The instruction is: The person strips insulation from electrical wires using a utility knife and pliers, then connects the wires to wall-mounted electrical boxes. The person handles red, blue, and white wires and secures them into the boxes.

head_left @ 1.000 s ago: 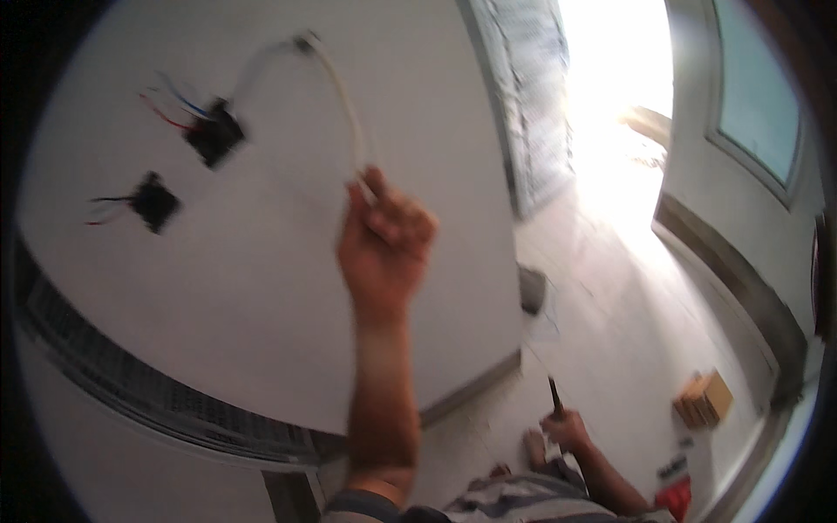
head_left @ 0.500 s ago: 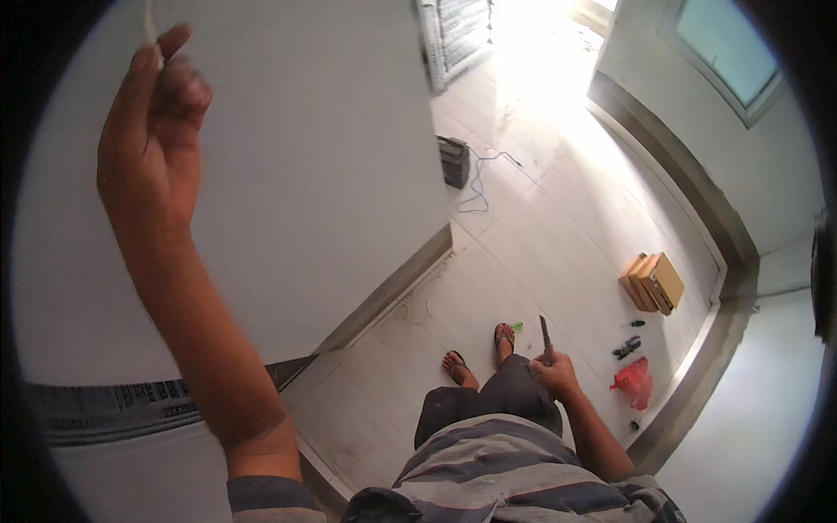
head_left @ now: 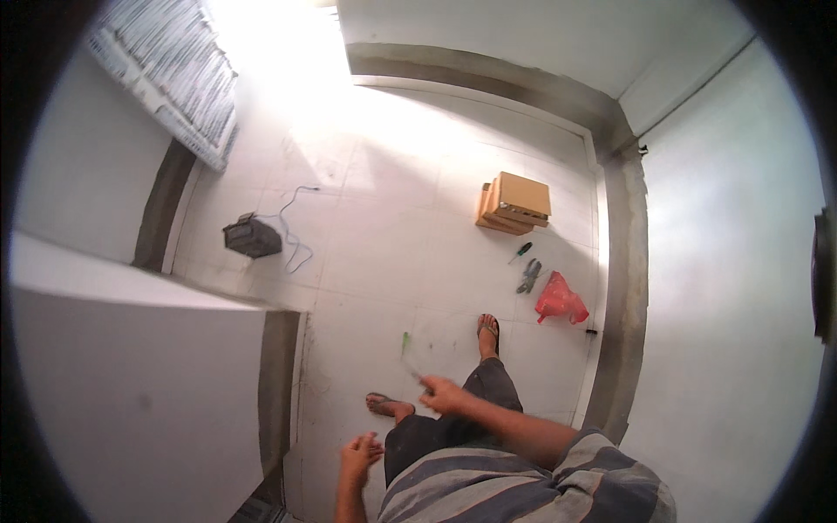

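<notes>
So, going left to right with 12 at the top of our view: up around 10 o'clock we've got a slatted panel (head_left: 174, 74) next to the bright glare, then a black box (head_left: 253, 237) on the tiles at 9, with a bluish cable (head_left: 290, 234) snaking just beside it. Our left hand (head_left: 361, 451) hangs low between 6 and 7, fingers loosely parted and a bit curled, near our left sandal (head_left: 378, 401). At 6 there's a small green item (head_left: 405, 338) on the floor; it's too tiny for us to name. Right below it is the thin tool (head_left: 416, 373), pretty blurry, and our right hand (head_left: 445, 397) is wrapped around its near end, so it points up toward 11. We can't tell what kind of tool it is. Our right sandal (head_left: 492, 327) sits near 5. Cardboard boxes (head_left: 520, 193) are stacked at 2, a screwdriver (head_left: 523, 250) and pliers (head_left: 528, 276) lie around 3, and a crumpled red bag (head_left: 561, 301) is just past 3, near the pliers.
</notes>
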The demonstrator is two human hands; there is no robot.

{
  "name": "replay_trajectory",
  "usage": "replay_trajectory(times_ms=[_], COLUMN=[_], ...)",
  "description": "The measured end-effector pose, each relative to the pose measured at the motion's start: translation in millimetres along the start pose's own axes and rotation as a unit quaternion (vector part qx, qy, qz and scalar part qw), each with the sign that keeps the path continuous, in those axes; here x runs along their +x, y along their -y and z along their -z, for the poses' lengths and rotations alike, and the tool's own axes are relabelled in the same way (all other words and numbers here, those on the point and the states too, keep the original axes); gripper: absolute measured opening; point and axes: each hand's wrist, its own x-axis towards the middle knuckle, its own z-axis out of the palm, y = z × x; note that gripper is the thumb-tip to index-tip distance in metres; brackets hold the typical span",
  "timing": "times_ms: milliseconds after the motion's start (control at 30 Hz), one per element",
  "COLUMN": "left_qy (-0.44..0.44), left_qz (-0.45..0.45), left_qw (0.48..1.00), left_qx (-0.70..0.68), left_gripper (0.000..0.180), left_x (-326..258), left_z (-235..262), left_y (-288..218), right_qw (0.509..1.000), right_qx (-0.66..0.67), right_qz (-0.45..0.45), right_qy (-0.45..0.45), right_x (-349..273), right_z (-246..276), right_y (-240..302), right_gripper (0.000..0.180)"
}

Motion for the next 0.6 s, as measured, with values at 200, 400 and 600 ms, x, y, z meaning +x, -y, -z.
replay_trajectory(times_ms=[200,400,600], left_qy=[0.055,0.029,0.026], left_qz=[-0.003,-0.021,0.002], left_qw=[0.997,0.999,0.995], left_qx=[-0.06,-0.01,-0.1], left_gripper=[0.043,0.021,0.015], left_x=[60.0,148.1,216.3], left_z=[-215.0,-362.8,-447.1], left_y=[-48.7,-43.5,-43.6], right_qw=[0.99,0.984,0.949], right_qx=[0.033,0.131,0.282], right_qz=[0.104,0.121,-0.133], right_qy=[0.086,0.027,-0.046], right_x=[13.8,42.7,141.6], right_z=[82.5,191.3,286.2], right_y=[-27.5,-150.7,-361.7], right_gripper=[0.052,0.057,0.061])
